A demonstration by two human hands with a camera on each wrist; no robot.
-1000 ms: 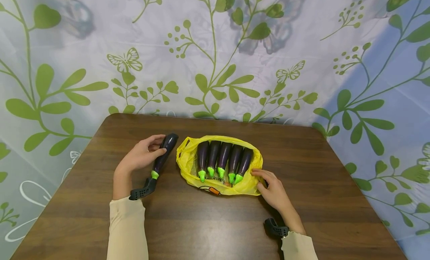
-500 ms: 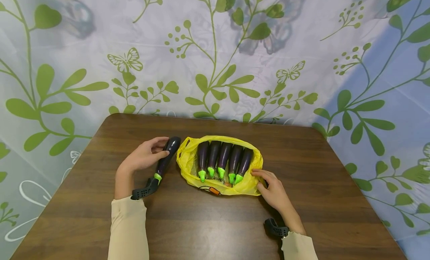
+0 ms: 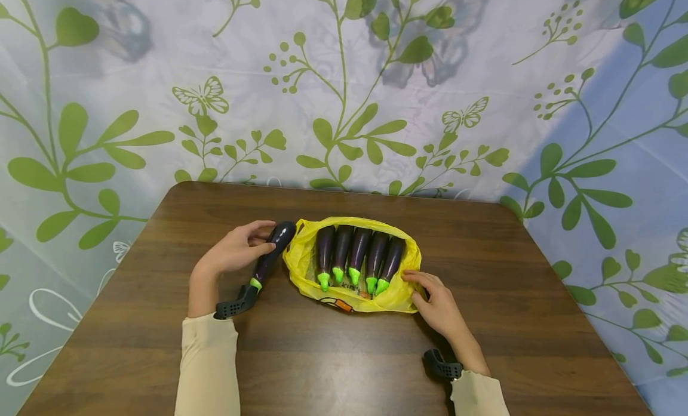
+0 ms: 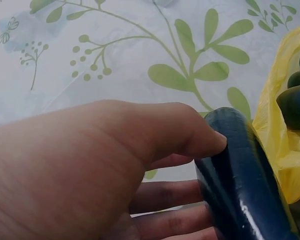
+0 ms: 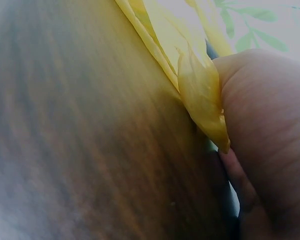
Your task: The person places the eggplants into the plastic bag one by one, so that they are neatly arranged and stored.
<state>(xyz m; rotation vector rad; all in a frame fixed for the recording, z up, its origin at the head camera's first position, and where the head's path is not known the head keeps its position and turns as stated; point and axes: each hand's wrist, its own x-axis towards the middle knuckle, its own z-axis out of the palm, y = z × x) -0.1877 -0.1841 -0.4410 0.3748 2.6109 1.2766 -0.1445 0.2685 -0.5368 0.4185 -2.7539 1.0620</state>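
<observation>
In the head view, my left hand [image 3: 231,252] holds a dark purple eggplant [image 3: 275,243] between thumb and fingers, its green stem end toward me. The rounded end of this eggplant is at the left rim of an opened yellow plastic bag [image 3: 301,267]; I cannot tell whether they touch. Inside the bag, several more eggplants [image 3: 359,249] lie side by side, stems toward me. At the bag's right side, my right hand [image 3: 438,305] grips the rim with thumb and fingers. The left wrist view has the thumb pressed on the glossy eggplant [image 4: 240,175].
A brown wooden table [image 3: 333,356] carries everything, and its far edge meets a leaf-and-butterfly patterned cloth [image 3: 242,76]. On the bag's near side lies a small orange piece with a dark cord [image 3: 343,305]. Both wrists wear black camera mounts [image 3: 236,305].
My left hand has moved to the right with the eggplant, bringing it up to the bag's left rim. The right hand and the bag have stayed in place.
</observation>
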